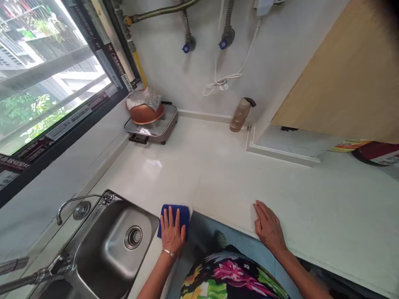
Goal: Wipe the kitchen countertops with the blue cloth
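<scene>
My left hand (171, 232) lies flat with its fingers spread on a folded blue cloth (183, 214). That cloth rests on the white countertop (218, 166) beside the sink, close to the counter's front edge. On the right, my right hand (269, 226) touches the countertop near its front edge. Its fingers are stretched out and close together, and I see nothing under them. A bracelet circles my left wrist.
A steel sink (106, 232) with a thin faucet (75, 199) is at the left. At the back corner, an orange-brown pot (145, 114) sits on an electric griddle (165, 124). A bottle (240, 115) stands by the wall ledge. A wooden cabinet (343, 74) overhangs the right side.
</scene>
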The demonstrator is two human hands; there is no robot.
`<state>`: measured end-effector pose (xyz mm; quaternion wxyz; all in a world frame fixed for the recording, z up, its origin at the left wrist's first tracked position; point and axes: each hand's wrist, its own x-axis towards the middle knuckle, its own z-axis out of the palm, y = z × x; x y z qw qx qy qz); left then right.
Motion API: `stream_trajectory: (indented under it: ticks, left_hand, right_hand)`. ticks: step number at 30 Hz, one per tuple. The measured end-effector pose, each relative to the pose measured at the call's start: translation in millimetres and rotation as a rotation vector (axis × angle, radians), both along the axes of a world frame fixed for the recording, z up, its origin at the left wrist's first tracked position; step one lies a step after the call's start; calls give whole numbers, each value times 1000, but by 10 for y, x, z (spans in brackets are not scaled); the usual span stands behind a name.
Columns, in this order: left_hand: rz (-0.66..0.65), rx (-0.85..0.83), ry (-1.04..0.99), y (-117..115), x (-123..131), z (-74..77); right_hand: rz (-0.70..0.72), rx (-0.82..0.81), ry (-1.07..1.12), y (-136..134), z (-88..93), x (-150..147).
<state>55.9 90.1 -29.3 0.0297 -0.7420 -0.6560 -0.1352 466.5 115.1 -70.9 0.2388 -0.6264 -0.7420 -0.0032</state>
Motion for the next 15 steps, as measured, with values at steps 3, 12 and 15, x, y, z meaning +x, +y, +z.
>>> stream_trajectory:
  ticks: [3,12,15]
  left_hand:
    - [-75,-17,34,299,35,39]
    - [-196,-19,72,1123,264,97]
    - [-189,-14,78,1369,461,114]
  right_hand:
    - [-18,-9,-5,25,61,-72]
    - [-39,2,35,72,172,-143]
    - [-52,-12,62,77,191,-157]
